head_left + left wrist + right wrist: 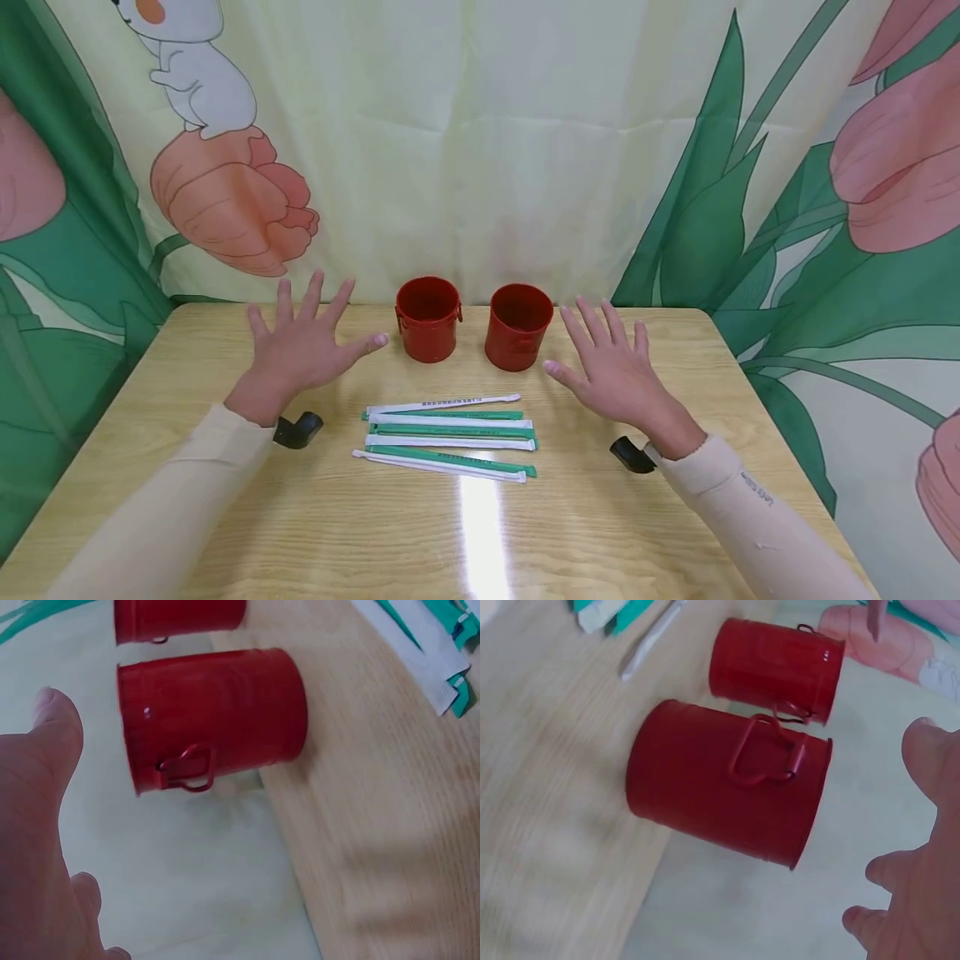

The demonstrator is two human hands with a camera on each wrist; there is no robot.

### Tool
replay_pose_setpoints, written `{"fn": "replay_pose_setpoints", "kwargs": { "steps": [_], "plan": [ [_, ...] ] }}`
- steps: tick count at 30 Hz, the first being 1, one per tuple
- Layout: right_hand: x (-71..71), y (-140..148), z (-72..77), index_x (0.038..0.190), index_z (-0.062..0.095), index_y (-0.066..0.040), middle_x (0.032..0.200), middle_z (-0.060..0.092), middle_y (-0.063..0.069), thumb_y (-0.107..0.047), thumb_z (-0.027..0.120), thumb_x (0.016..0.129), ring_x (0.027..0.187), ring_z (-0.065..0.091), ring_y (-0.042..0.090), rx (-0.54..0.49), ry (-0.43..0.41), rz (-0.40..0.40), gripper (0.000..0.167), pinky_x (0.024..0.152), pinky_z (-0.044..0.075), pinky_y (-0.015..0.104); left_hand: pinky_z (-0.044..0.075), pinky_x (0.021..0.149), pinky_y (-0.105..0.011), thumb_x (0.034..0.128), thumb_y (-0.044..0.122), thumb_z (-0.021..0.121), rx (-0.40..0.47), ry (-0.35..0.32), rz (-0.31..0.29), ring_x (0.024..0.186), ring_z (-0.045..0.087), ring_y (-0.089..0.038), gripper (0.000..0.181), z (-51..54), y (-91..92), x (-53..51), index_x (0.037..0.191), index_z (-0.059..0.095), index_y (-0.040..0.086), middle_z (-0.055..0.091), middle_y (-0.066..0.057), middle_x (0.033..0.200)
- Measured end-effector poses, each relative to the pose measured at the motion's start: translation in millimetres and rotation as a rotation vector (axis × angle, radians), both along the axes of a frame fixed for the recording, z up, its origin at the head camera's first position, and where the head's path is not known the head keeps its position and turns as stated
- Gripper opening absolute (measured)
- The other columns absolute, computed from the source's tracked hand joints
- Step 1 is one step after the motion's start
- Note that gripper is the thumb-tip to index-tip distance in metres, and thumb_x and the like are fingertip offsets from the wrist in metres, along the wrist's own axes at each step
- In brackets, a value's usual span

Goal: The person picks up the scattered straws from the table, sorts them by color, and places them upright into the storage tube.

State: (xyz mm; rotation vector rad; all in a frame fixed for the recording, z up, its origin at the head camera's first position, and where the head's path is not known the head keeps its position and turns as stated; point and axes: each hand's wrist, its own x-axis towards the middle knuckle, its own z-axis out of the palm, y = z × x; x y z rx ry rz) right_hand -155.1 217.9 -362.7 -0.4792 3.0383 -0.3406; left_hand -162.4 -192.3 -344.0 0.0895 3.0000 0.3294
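Observation:
Two red metal buckets with small side handles stand upright side by side at the back of the table, a left bucket (pixel 429 333) and a right bucket (pixel 516 337). In front of them lies a loose row of several paper-wrapped sticks, some green (pixel 457 432) and some white (pixel 450 443), all roughly crosswise. My left hand (pixel 303 346) is spread, palm down, to the left of the left bucket, holding nothing. To the right of the right bucket my right hand (pixel 615 371) is spread likewise and holds nothing. Both wrist views show the buckets' sides near the thumbs.
The wooden table (pixel 360 533) ends just behind the buckets, at a curtain (pixel 547 167) printed with tulips and a white rabbit. A black camera mount sits at each wrist, by the cream sleeves (pixel 187 492). Light glares off the table's front middle.

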Motion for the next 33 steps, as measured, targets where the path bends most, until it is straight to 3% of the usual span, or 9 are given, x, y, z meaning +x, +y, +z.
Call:
{"fn": "replay_pose_setpoints", "kwargs": {
  "steps": [7, 15, 21, 27, 33],
  "plan": [
    [2.2, -5.4, 9.0, 0.169, 0.01, -0.024, 0.178, 0.005, 0.01, -0.062, 0.048, 0.103, 0.162, -0.005, 0.046, -0.026, -0.005, 0.036, 0.085, 0.12, -0.008, 0.081, -0.014, 0.113, -0.087, 0.0853, 0.094, 0.036, 0.019, -0.018, -0.021, 0.157, -0.017, -0.058, 0.108, -3.9, 12.9, -4.2, 0.168, 0.003, 0.033, -0.009, -0.019, 0.176],
    [7.7, -27.4, 4.4, 0.169, 0.015, -0.026, 0.178, 0.005, 0.005, -0.063, 0.05, 0.102, 0.163, -0.005, 0.042, -0.024, 0.001, 0.118, 0.085, 0.122, -0.008, 0.079, -0.01, 0.115, -0.086, 0.086, 0.092, 0.037, 0.027, -0.02, -0.015, 0.157, -0.014, -0.058, 0.108, -4.7, 14.4, -4.7, 0.168, 0.001, 0.033, -0.007, -0.017, 0.177],
    [12.1, -41.9, 1.9, 0.168, 0.015, -0.031, 0.178, 0.006, 0.002, -0.065, 0.049, 0.101, 0.164, -0.008, 0.037, -0.038, 0.008, 0.172, 0.083, 0.123, -0.01, 0.077, -0.009, 0.117, -0.085, 0.0872, 0.09, 0.041, 0.048, -0.022, -0.016, 0.157, -0.015, -0.058, 0.106, -7.4, 16.4, -11.9, 0.168, 0.0, 0.034, -0.006, -0.018, 0.176],
    [18.5, -52.1, -4.0, 0.168, 0.016, -0.03, 0.178, 0.006, -0.001, -0.064, 0.052, 0.1, 0.165, -0.009, 0.035, -0.039, -0.032, 0.211, 0.084, 0.124, -0.008, 0.076, -0.01, 0.119, -0.082, 0.0865, 0.09, 0.042, 0.096, -0.067, -0.029, 0.158, -0.017, -0.055, 0.108, -18.0, 25.9, -22.7, 0.168, -0.004, 0.036, -0.007, -0.016, 0.177],
    [25.8, -66.7, -6.3, 0.168, 0.021, -0.029, 0.177, 0.013, -0.005, -0.066, 0.054, 0.099, 0.166, -0.001, 0.031, -0.056, -0.01, 0.25, 0.084, 0.127, -0.002, 0.074, -0.004, 0.122, -0.08, 0.0886, 0.084, 0.048, 0.146, -0.044, -0.026, 0.159, -0.012, -0.056, 0.108, -28.4, 31.0, -31.5, 0.168, -0.003, 0.032, -0.004, -0.016, 0.177]
  ]
}}
